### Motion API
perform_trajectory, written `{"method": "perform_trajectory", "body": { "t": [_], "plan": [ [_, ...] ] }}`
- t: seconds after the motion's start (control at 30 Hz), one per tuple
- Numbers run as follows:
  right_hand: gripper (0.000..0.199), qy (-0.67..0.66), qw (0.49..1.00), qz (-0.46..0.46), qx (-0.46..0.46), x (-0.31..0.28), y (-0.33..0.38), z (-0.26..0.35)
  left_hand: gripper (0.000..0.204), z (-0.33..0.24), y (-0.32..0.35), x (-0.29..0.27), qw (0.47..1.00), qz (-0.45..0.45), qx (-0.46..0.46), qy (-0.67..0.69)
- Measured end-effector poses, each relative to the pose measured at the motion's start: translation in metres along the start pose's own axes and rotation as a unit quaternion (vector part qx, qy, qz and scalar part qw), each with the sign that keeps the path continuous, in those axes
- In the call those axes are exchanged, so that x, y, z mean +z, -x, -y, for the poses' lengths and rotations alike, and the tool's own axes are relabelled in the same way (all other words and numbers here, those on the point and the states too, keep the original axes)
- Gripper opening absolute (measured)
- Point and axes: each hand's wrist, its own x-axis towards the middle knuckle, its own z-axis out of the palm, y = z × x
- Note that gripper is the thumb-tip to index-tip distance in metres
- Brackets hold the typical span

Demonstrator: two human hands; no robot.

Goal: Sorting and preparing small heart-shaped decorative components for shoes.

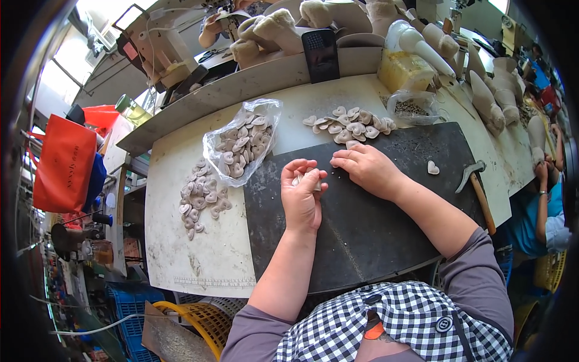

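Heart-shaped pieces held over a dark mat, loose stock within reach.
In the head view, the left hand (301,196) curls around pale heart-shaped pieces (317,185), thumb pressing over them, probably to keep them together; the right hand (371,170) bends its fingers down at the near edge of the far pile (357,125), though whether it grips one cannot be told. The pile, the clear bag (276,116) of hearts and the left spread (200,192) ring the mat (380,232), seemingly for short reaches. A raised board (226,98) bounds the bench (172,256) at the far side; the hammer (480,199) and a single heart (433,168) lie to the right. Open mat lies nearer, between forearms.
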Motion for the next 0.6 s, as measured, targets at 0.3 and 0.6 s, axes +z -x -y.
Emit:
{"method": "perform_trajectory", "body": {
  "t": [0.3,0.6],
  "plan": [
    [0.023,-0.621,0.727,-0.089,0.278,-0.009,0.009,0.029,0.038,0.009,0.005,0.007,0.958,0.065,0.025,-0.277],
    [0.031,-0.038,0.978,-0.142,0.146,-0.01,-0.011,-0.016,0.018,0.005,0.002,0.005,0.995,0.054,0.002,-0.088]
  ]
}}
